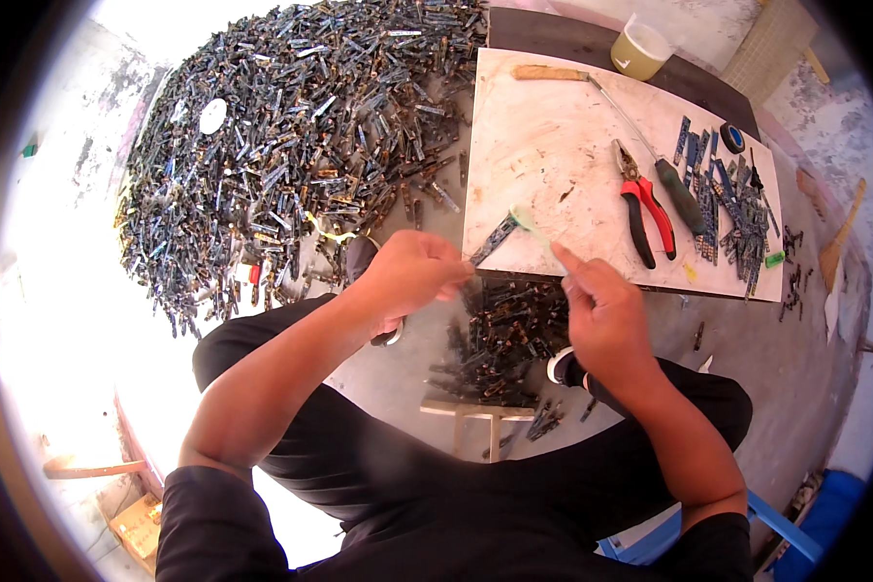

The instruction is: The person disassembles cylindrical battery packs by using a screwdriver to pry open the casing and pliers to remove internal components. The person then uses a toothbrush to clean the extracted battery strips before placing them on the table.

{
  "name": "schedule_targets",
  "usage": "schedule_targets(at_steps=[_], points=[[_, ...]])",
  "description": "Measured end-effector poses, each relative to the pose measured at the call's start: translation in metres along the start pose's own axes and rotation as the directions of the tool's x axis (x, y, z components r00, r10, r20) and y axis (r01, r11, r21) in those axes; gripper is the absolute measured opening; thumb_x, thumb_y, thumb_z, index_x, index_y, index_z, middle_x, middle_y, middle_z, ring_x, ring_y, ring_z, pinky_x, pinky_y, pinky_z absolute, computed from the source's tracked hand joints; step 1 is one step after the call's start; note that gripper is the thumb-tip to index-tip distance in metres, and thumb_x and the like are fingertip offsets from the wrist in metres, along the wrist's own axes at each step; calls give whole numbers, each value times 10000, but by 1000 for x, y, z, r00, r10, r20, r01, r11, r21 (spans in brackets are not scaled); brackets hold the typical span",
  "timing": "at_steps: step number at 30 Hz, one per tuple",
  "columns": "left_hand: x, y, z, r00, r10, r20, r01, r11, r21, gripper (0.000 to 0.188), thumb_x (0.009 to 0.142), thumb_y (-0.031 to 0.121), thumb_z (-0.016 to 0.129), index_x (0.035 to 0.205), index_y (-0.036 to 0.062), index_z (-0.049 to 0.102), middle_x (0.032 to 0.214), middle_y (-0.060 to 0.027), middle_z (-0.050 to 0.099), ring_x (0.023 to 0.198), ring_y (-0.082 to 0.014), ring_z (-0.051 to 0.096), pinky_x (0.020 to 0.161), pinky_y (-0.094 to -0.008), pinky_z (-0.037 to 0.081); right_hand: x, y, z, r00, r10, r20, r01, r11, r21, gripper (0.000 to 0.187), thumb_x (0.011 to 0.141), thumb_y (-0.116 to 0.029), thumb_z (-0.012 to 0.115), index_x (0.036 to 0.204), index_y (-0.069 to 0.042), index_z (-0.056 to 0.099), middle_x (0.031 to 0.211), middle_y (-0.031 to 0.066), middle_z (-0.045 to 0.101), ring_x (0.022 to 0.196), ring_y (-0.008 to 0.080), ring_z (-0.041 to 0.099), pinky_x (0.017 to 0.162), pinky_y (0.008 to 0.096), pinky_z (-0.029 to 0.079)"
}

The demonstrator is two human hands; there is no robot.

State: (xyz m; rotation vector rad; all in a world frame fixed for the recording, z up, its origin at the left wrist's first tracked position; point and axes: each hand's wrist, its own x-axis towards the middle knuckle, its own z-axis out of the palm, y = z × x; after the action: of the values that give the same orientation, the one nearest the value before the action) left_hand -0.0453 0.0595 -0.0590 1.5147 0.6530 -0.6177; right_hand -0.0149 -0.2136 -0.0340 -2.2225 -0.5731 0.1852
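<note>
The dark strip [495,241] is seemingly pinched by the left grip [412,272], its long axis slanted forward-right. Its far end is overlapped by a blurred pale-green thing [522,215] near the right grip [603,312], whose hold cannot be told. Beyond, a yellow-green cup [636,56], contents unclear, is set on the counter [543,31].

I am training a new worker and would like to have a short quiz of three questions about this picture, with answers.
1. Which handles do the pliers have? a) all yellow b) red and black c) all white
2. Fill in: of left hand and right hand, the ____ one is nearer the large heap of dark pieces.
3. True or false: the dark strip between the hands lies right of the pliers.

Key: 1. b; 2. left; 3. False, the dark strip is left of them.
</note>
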Motion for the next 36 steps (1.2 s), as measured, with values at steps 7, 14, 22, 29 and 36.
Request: schedule_targets(at_steps=[7,14,22,29,36], points=[[1,-2,-2,1000,15,16,-15,1000,15,193,955,109,802,796,58,708,766,-8,686,691,-95,649,699,-256,542,3,-4,-3,999,45,-16,-45,999,12,452,937,84,624,1367,-19,719,857,181,600,782,370,618,735,417,516],[4,-4,-2,999,30,10,-30,999,17,196,951,122,805,791,58,712,766,-6,694,691,-91,650,701,-256,541,1,-5,1,999,50,-21,-48,996,80,422,973,61,615,1374,-22,717,867,187,632,770,361,632,738,419,518],[3,-4,-2,999,32,12,-32,999,34,188,953,121,801,795,65,716,754,-5,686,688,-89,648,708,-258,542,1,-6,2,997,71,-21,-69,993,93,405,990,42,611,1379,-12,708,865,202,624,768,366,636,732,423,514],[4,-4,-2,999,39,25,-40,999,33,184,956,119,800,805,59,716,766,-4,687,684,-89,642,709,-254,539,4,-4,1,997,75,-8,-74,992,100,409,979,46,629,1374,-20,712,858,199,615,753,360,614,730,409,509],[4,-3,-2,999,42,23,-43,998,45,192,958,110,793,793,54,712,757,-7,685,677,-87,639,697,-249,529,6,-2,1,997,78,-20,-76,992,104,395,972,38,634,1353,-21,725,859,206,643,764,354,653,741,404,526]])
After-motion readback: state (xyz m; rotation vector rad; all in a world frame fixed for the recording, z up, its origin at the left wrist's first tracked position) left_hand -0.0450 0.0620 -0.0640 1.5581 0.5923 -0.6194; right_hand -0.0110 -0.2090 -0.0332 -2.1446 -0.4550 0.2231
